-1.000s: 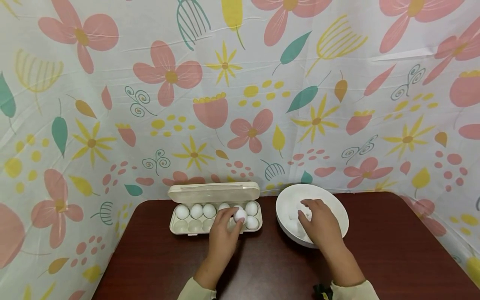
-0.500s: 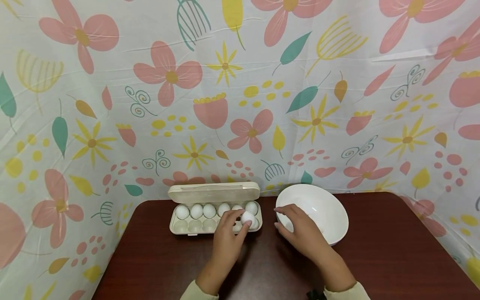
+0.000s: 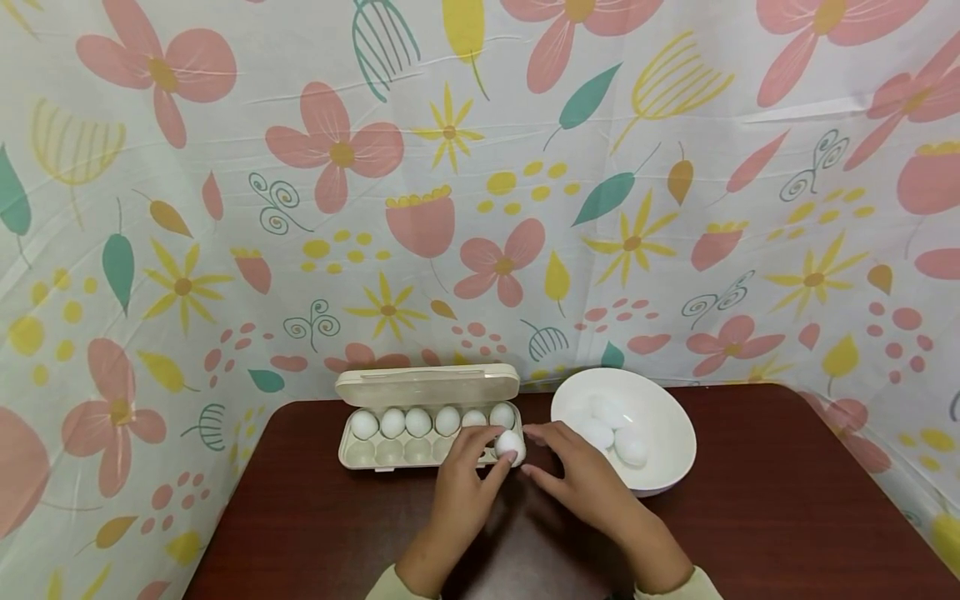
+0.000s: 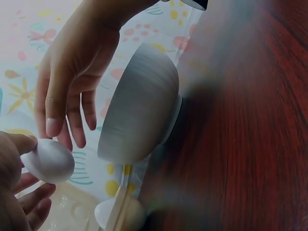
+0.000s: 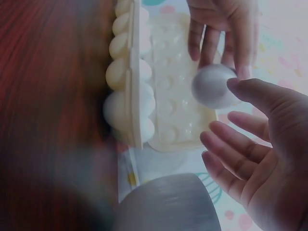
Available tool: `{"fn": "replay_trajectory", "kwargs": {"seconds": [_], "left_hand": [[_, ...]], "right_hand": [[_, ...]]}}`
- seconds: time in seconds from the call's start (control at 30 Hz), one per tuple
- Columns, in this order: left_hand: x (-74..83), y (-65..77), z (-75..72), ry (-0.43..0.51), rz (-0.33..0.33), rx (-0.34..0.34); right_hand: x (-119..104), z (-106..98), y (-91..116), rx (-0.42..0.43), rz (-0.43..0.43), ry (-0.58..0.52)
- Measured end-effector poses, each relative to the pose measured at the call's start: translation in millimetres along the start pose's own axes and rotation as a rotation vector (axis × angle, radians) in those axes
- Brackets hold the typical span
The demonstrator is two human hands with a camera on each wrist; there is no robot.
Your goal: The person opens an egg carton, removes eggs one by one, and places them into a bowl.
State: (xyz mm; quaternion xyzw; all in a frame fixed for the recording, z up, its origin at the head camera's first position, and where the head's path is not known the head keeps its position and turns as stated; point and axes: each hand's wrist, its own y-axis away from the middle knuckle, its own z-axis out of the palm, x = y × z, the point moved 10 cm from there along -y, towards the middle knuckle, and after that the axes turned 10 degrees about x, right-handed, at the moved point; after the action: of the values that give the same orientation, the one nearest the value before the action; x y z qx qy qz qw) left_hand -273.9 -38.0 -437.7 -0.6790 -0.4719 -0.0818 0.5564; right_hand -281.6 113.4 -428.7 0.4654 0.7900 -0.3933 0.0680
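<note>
My left hand (image 3: 463, 483) pinches a white egg (image 3: 510, 444) between thumb and fingers, lifted just above the right end of the egg carton (image 3: 427, 388). Facing it from the right is my right hand (image 3: 588, 483), thumb and fingers spread and holding nothing. In the right wrist view the right thumb overlaps the egg (image 5: 214, 86); contact cannot be told. The carton lies with its lid up, eggs filling its back row (image 3: 417, 422). Bare cups show at the left of its front row; the right end is partly hidden by the hand and egg.
A white bowl (image 3: 675, 458) stands right of the carton with three visible eggs (image 3: 630, 447) in it; the right hand partly covers its near left side. Both stand on a dark red wooden table (image 3: 757, 500). A flower-printed cloth (image 3: 480, 275) hangs behind.
My right hand has come out of the bowl and moved left to beside the egg. My left hand has carried its egg slightly right along the carton. Eggs in the bowl are now uncovered.
</note>
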Motion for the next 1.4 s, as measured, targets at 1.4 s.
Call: {"fn": "replay_trajectory", "kwargs": {"seconds": [1.4], "left_hand": [[8.4,1.1,4.4,0.137,0.050,-0.026]], "right_hand": [[2.1,-14.1,-1.7,0.052,-0.010,-0.257]]}}
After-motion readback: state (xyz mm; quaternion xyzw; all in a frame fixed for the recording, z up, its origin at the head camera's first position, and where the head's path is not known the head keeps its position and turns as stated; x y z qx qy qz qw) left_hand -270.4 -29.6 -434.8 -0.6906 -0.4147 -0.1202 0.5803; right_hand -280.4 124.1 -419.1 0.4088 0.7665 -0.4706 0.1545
